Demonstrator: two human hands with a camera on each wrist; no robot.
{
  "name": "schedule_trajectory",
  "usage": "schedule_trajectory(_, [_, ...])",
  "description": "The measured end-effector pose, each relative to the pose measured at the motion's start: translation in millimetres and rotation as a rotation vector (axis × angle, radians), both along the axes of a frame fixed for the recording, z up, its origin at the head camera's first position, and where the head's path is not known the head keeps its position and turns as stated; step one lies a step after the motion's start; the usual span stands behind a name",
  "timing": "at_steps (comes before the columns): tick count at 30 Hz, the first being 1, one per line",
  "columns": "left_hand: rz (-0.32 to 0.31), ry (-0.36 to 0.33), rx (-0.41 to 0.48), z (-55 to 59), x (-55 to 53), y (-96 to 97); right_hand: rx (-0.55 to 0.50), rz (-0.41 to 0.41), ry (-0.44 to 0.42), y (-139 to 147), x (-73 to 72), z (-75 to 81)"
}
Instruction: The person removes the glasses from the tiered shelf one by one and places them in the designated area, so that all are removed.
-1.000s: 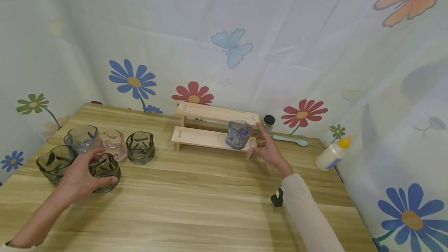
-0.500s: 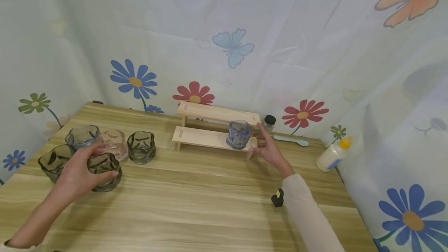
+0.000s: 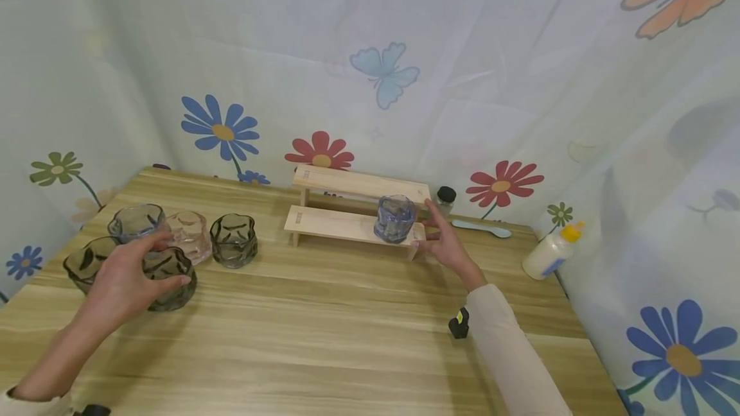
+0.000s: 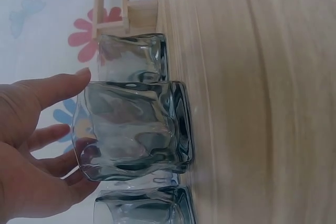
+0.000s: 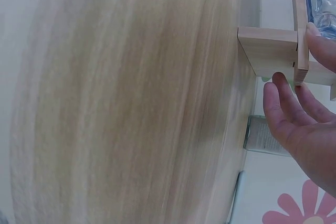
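Note:
My left hand point(image 3: 118, 284) holds a dark grey-green glass tumbler point(image 3: 173, 287) with wavy sides; in the left wrist view the thumb is at one side of this tumbler point(image 4: 131, 129) and fingers show at the other. Close around it stand a second dark tumbler point(image 3: 81, 265), a bluish clear one point(image 3: 133, 220), a pink one point(image 3: 191, 230) and another dark one point(image 3: 234, 242). My right hand point(image 3: 448, 248) rests against the right end of a two-step wooden shelf point(image 3: 335, 226), thumb on the lower board, fingers loosely bent. A blue glass tumbler point(image 3: 395, 220) sits on that board, beside the hand.
Behind the right hand stands a small black-lidded jar point(image 3: 445, 196), with a pale blue spoon point(image 3: 482, 229) lying nearby. A white bottle with a yellow cap point(image 3: 549, 254) is at the table's right edge. A patterned curtain point(image 3: 266, 50) hangs behind the wooden table point(image 3: 318, 339).
My left hand and the dark tumbler have shifted slightly left. The right hand stays at the shelf's end, and the blue tumbler has not moved. The head view tilts slightly.

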State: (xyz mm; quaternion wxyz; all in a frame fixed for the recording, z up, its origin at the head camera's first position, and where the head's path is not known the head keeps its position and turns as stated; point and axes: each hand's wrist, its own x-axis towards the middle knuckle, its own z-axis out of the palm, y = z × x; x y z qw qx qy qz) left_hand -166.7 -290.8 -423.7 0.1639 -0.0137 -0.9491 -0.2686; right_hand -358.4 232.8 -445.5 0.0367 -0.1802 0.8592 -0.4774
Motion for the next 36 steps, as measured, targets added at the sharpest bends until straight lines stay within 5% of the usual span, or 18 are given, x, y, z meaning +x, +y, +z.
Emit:
schedule_trajectory(22, [-0.054,-0.09,-0.007,1.2,2.0,-12.1,0.017,-0.008,0.0,-1,0.8,2.3])
schedule_trajectory(30, [-0.071,0.044,0.028,12.5,3.0,8.1,0.014,0.008,0.01,-1,0.0,1.0])
schedule_trajectory(36, [-0.157,0.161,0.092,19.3,-5.9,37.8,0.008,0.005,0.009,-1,1.0,1.0])
